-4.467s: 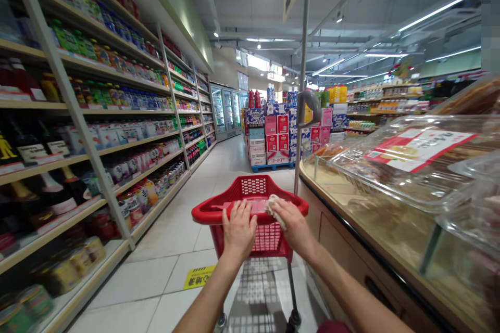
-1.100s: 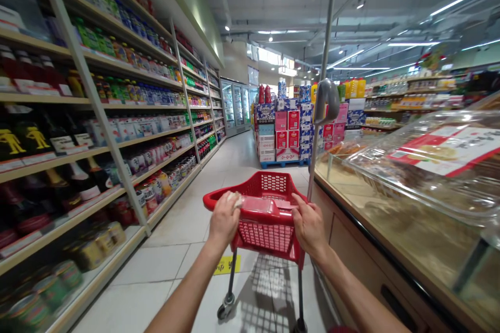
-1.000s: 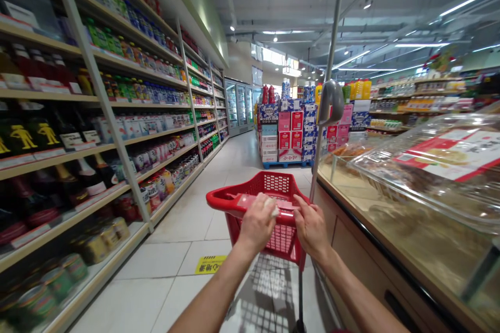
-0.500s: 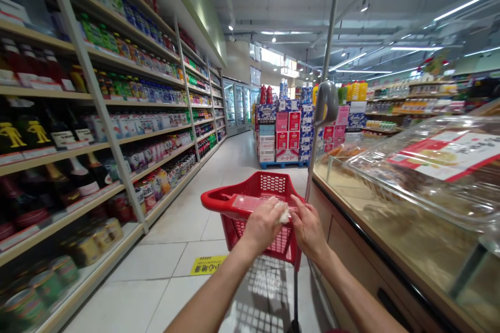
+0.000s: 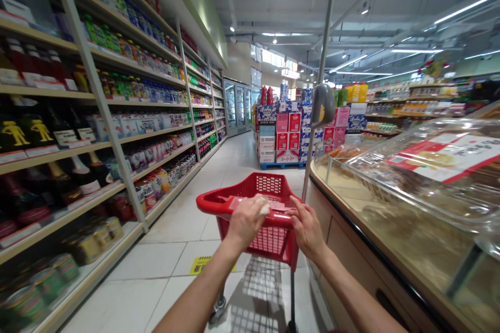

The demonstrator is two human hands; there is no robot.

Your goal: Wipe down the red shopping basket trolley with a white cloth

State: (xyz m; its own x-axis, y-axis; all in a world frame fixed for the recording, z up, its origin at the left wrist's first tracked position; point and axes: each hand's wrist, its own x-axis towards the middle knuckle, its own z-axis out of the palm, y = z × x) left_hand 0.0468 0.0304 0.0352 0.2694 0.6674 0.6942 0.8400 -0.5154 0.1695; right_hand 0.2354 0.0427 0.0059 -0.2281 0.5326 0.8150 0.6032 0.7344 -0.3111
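Note:
A red plastic shopping cart stands in front of me, its handle bar running across the near side. My left hand is closed over the middle of the handle, with a crumpled white tissue showing between thumb and fingers. My right hand grips the right end of the handle, its index finger partly stretched along the bar. The two hands are apart, and a length of bare red handle shows between them. The undersides of my left fingers are hidden.
Drink shelves line the left side. At right stands a display counter with clear plastic food boxes and a metal post. Stacked cartons on a blue pallet stand ahead; glass-door fridges are farther back. A yellow floor sticker lies below.
My left hand has slid left along the handle with the tissue, widening the gap to my right hand. The right hand stays at its end. The cart has shifted slightly left.

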